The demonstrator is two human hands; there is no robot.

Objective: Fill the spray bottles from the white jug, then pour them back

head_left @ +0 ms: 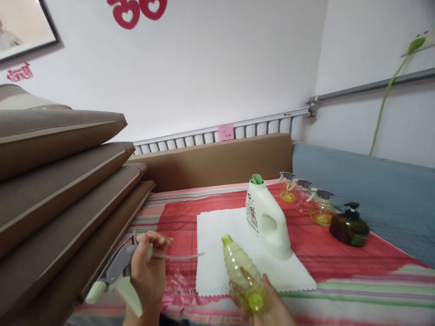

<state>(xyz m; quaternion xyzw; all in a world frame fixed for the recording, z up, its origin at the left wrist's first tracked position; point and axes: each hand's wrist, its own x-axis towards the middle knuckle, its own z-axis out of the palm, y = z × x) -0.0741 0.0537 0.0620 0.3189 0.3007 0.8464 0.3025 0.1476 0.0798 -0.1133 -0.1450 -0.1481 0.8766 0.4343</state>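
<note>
A white wall rises behind a brown headboard (217, 160), and you face a bed spread with a red striped cloth (340, 258). A white towel (217, 249) lies flat on the cloth, just ahead of both your hands.

Your left hand (147, 271) is closed around the neck of a grey and pale green spray trigger head (117, 276). Its nozzle points down and outward past your wrist, and its clear dip tube (180, 256) reaches from your fingers toward your right hand, the tip ending over the near edge of the towel.

Your right hand (268, 308) grips the base of a clear yellowish plastic bottle (241, 271), tilted so that its open green-rimmed neck leans up and away from you, toward the tube's tip but apart from it. The bottle hangs over the towel's near edge.

Beyond your right hand a white detergent jug (268, 222) with a green spout stands upright on the towel. Farther off, past that jug, three small spray bottles (306, 197) with yellow liquid stand in a row on the cloth, with a dark green pump bottle (350, 226) nearest you at the end. Outward of your left hand, brown cushions (57, 181) are stacked.
</note>
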